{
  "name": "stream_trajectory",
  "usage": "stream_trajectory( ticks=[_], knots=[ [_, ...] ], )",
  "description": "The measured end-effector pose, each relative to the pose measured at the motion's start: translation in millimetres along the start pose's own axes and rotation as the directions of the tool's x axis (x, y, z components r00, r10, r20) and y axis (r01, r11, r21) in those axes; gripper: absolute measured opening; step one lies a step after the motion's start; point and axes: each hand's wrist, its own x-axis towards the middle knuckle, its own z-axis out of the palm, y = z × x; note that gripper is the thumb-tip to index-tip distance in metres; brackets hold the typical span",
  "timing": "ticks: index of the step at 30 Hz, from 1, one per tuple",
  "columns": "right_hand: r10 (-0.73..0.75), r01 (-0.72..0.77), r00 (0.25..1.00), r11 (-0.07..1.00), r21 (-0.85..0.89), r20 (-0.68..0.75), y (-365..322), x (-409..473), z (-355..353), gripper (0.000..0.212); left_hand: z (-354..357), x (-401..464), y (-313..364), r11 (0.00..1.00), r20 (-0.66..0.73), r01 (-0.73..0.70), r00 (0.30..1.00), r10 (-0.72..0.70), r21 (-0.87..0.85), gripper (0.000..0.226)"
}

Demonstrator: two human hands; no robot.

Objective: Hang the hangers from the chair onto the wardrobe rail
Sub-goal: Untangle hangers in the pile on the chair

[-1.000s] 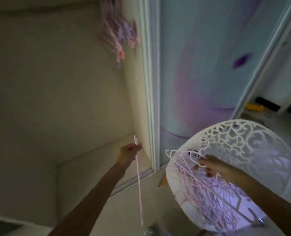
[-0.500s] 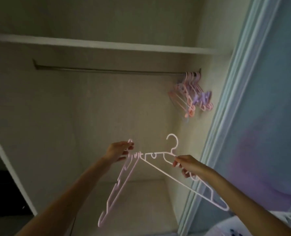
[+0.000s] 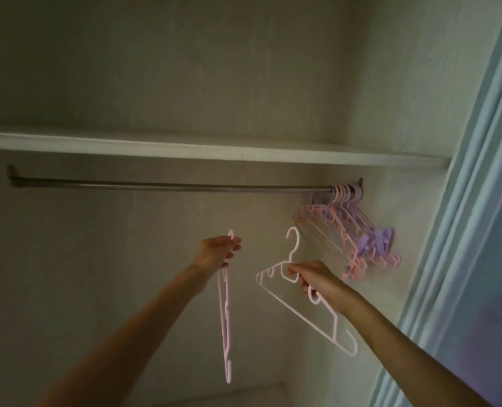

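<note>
Both my arms reach up into the open wardrobe. My left hand (image 3: 219, 251) grips a pale pink hanger (image 3: 225, 327) near its hook; the hanger hangs down edge-on. My right hand (image 3: 317, 282) holds a second pale pink hanger (image 3: 298, 311) by its neck, hook upright, body slanting down to the right. Both hangers sit below the dark metal rail (image 3: 167, 186). At the rail's right end hangs a bunch of several pink and purple hangers (image 3: 352, 230). The chair is out of view.
A white shelf (image 3: 202, 149) runs just above the rail. The wardrobe's right wall (image 3: 405, 113) stands beside the hung bunch. A light blue sliding door frame (image 3: 472, 201) rises along the right edge. Most of the rail's length is bare.
My view has tilted up from the chair to the rail. Both hands have risen with their hangers, and the two hangers, touching half a second ago, are now apart.
</note>
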Motion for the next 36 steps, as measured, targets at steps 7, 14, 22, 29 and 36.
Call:
stream_trajectory(
  ticks=[7,14,22,29,36],
  knots=[
    [-0.166,0.158,0.976,0.985,-0.064,-0.143,-25,63,-36,0.027,40,55,8,0.998,-0.049,-0.061,0.997,0.061,-0.006,0.029],
    [-0.313,0.283,0.941,0.937,-0.206,-0.131,-53,131,-57,0.034,62,85,18,0.997,-0.096,-0.044,0.995,0.038,-0.056,0.029],
    [-0.179,0.144,0.979,0.943,-0.299,-0.093,-46,185,-44,0.029,61,104,27,0.998,-0.106,0.043,0.993,-0.047,-0.043,0.028],
    [-0.692,0.319,0.672,0.591,-0.741,-0.262,-60,175,-61,0.068,49,120,30,0.998,-0.076,0.057,0.995,-0.057,-0.005,0.027],
    [-0.764,0.273,0.636,0.095,-0.957,0.105,-63,211,-66,0.051,49,131,25,0.998,-0.048,0.06,0.997,-0.06,0.01,0.027]
  ],
)
